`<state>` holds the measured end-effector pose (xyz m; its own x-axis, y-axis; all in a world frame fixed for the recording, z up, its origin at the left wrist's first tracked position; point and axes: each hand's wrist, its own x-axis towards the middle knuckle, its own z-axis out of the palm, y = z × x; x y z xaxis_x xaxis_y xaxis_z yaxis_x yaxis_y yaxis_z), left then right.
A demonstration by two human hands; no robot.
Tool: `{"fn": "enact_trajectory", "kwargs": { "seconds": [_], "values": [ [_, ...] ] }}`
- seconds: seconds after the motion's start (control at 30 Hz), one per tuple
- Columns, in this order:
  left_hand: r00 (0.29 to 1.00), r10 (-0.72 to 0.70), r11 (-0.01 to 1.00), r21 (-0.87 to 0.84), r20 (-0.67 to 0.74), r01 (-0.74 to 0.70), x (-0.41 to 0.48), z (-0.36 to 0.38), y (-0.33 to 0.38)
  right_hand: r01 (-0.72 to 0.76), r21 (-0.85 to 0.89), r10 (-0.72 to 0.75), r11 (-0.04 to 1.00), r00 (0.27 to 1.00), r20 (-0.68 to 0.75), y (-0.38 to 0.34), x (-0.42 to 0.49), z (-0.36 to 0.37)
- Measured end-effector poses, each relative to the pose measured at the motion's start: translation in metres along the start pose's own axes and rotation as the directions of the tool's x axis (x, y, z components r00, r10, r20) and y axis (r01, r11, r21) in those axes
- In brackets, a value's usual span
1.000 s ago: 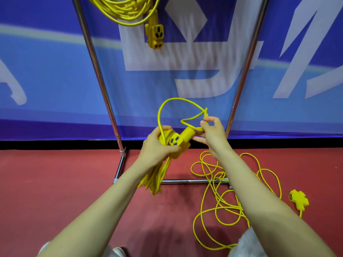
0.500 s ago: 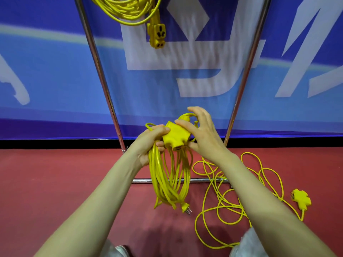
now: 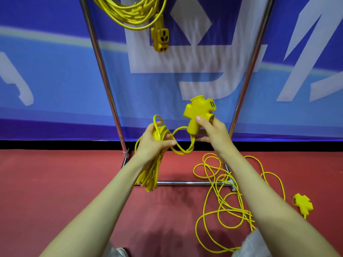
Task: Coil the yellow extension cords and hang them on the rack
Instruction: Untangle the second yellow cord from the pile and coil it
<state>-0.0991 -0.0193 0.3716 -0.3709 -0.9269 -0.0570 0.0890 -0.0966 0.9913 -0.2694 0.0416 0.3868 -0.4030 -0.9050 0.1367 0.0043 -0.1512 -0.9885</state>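
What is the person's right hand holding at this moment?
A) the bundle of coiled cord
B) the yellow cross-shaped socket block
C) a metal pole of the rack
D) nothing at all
B: the right hand grips the cross-shaped socket block by its stem, while the left hand holds the coiled bundle.

Both bare forearms stretching forward, entering from 7 and 5 o'clock, converging toward 12. Left hand [image 3: 155,143] sitting at 9 o'clock of right hand [image 3: 213,133], slightly lower, not touching. Left fingers curling round cord bundle [image 3: 148,175], thumb lying near top. Right hand gripping neck of socket head [image 3: 199,110], thumb pressing front, wrist angling toward 11 o'clock.
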Motion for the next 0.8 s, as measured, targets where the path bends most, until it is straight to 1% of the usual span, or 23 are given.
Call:
{"fn": "enact_trajectory", "kwargs": {
  "seconds": [0.07,0.13,0.2,0.23,0.3,0.37,0.4,0.47,0.53,0.6,0.7,0.77,0.8],
  "values": [
    [0.996,0.048,0.999,-0.015,-0.07,-0.049,0.005,-0.002,0.0,-0.017,0.047,0.016,0.999,1.0,0.026,-0.004,-0.001,0.0],
    [0.991,0.06,0.996,-0.062,-0.116,-0.068,0.013,-0.01,0.001,-0.041,0.091,0.035,0.995,0.997,0.065,-0.005,-0.002,-0.001],
    [0.997,0.038,0.995,-0.086,-0.073,-0.044,0.014,-0.015,0.003,-0.064,0.129,0.048,0.99,0.991,0.123,-0.003,-0.003,0.0],
    [0.999,0.023,0.998,-0.055,-0.025,-0.024,0.014,-0.015,0.003,-0.08,0.162,0.055,0.984,0.987,0.154,-0.002,-0.004,0.001],
    [0.997,-0.008,0.996,0.094,0.073,0.001,0.011,-0.014,-0.001,-0.11,0.233,0.062,0.966,0.977,0.204,-0.004,-0.006,0.004],
    [0.993,-0.033,0.971,0.241,0.115,0.004,0.01,-0.012,-0.007,-0.134,0.264,0.076,0.955,0.972,0.221,-0.004,-0.004,0.003],
    [0.992,-0.048,0.965,0.262,0.117,0.015,0.011,-0.011,-0.009,-0.135,0.252,0.08,0.958,0.972,0.219,-0.004,-0.002,0.002],
    [0.992,-0.083,0.972,0.227,0.098,0.059,0.011,-0.01,-0.012,-0.146,0.197,0.107,0.969,0.975,0.197,-0.001,0.002,-0.001],
    [0.988,-0.12,0.98,0.169,0.096,0.103,0.011,-0.013,-0.01,-0.146,0.102,0.131,0.984,0.981,0.142,0.002,0.004,-0.003],
    [0.982,-0.145,0.98,0.156,0.124,0.124,0.011,-0.017,-0.005,-0.134,0.018,0.131,0.991,0.986,0.104,0.003,0.004,-0.004],
    [0.974,-0.159,0.971,0.202,0.159,0.126,0.01,-0.019,0.0,-0.112,0.027,0.105,0.993,0.977,0.185,-0.002,0.001,-0.009],
    [0.974,-0.161,0.969,0.21,0.158,0.126,0.008,-0.018,0.002,-0.102,0.021,0.091,0.995,0.953,0.288,-0.007,-0.001,-0.016],
    [0.974,-0.163,0.972,0.195,0.157,0.131,0.008,-0.018,0.002,-0.095,-0.008,0.092,0.995,0.932,0.351,-0.009,-0.003,-0.019]
  ]
}}
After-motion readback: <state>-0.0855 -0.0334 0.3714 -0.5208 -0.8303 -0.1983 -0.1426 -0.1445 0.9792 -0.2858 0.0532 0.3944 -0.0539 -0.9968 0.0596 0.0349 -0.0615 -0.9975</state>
